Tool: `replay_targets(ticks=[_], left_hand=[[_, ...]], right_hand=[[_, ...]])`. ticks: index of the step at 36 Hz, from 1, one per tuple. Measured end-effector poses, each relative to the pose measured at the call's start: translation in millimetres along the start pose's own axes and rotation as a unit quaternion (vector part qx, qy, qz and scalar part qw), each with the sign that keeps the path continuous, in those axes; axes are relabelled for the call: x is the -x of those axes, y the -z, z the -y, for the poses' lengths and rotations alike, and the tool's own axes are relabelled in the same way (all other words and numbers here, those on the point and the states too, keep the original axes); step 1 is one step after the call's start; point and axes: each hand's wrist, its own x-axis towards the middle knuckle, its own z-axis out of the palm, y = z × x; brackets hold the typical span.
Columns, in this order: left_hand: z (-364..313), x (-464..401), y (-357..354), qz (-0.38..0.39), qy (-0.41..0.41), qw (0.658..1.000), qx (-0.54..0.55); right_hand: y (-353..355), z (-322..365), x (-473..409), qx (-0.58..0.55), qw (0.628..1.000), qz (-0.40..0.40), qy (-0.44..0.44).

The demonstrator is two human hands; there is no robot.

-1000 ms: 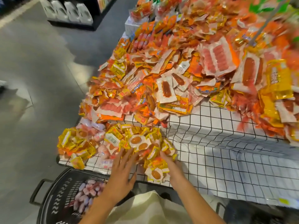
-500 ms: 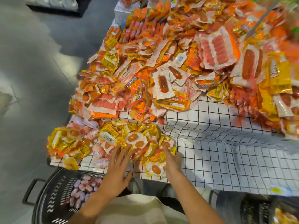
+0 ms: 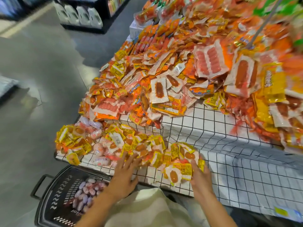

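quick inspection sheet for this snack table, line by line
surface: white cloth with black grid lines over a stepped table, wrinkled at the right.
job's things: small yellow foil sausage packets heaped along the lower step's front edge, some of them between the hands.
clutter: large heap of orange and white sausage packs on the upper step.
grips: left hand flat, fingers spread on the packets; right hand straight-fingered against their right side.
cables: nothing seen.
surroundings: black plastic basket below the table edge, holding pink-wrapped pieces; grey floor; shelf of white jugs behind.
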Motion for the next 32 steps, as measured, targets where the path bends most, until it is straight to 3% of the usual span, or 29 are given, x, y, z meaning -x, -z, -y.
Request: replay_targets(ticks=[6, 9, 11, 13, 15, 17, 19, 20, 22, 24, 27, 29, 32], left_hand=[[-33.9, 0.1, -3.7, -0.072, 0.039, 0.994, 0.07], [-51.2, 1.7, 0.2, -0.117, 0.065, 0.977, 0.166], [-63.8, 0.7, 8.3, -0.113, 0.109, 0.94, 0.303], [-75.7, -2.7, 17.1, -0.06, 0.185, 0.836, 0.512], [-76.7, -4.6, 21.1, 0.011, 0.256, 0.68, 0.687], [-73.3, -2.3, 21.9, 0.087, 0.231, 0.532, 0.81], [-73.2, 1.3, 26.9, 0.1, 0.198, 0.442, 0.869], [-73.9, 3.5, 30.5, 0.091, 0.182, 0.418, 0.885], [-73.6, 5.8, 34.2, 0.079, 0.142, 0.403, 0.901], [-70.3, 11.7, 38.1, 0.052, 0.142, 0.41, 0.899], [-62.0, 23.5, 40.4, -0.002, 0.205, 0.472, 0.858], [-50.6, 27.3, 36.8, -0.004, 0.224, 0.453, 0.863], [-39.7, 34.4, 42.0, -0.027, 0.242, 0.457, 0.856]], right_hand=[[19.6, 27.4, 14.3, -0.017, 0.999, 0.028, 0.008], [16.8, 40.3, 25.5, -0.021, 0.998, 0.067, 0.002], [10.7, 48.7, 34.7, -0.029, 0.993, 0.11, -0.015], [3.1, 55.0, 43.3, -0.04, 0.985, 0.164, -0.045], [-6.2, 57.2, 50.5, -0.04, 0.973, 0.214, -0.083], [-17.6, 54.7, 55.8, -0.023, 0.963, 0.246, -0.111], [-32.1, 48.6, 61.2, 0.019, 0.957, 0.264, -0.118], [-38.3, 43.5, 62.1, 0.038, 0.956, 0.269, -0.114], [-48.2, 33.4, 63.2, 0.073, 0.955, 0.272, -0.096], [-54.7, 26.6, 64.0, 0.12, 0.95, 0.28, -0.076], [-61.0, 20.9, 63.8, 0.16, 0.932, 0.315, -0.076], [-66.4, 20.5, 61.9, 0.176, 0.921, 0.34, -0.066], [-73.1, 19.2, 48.1, 0.205, 0.929, 0.308, -0.015]])
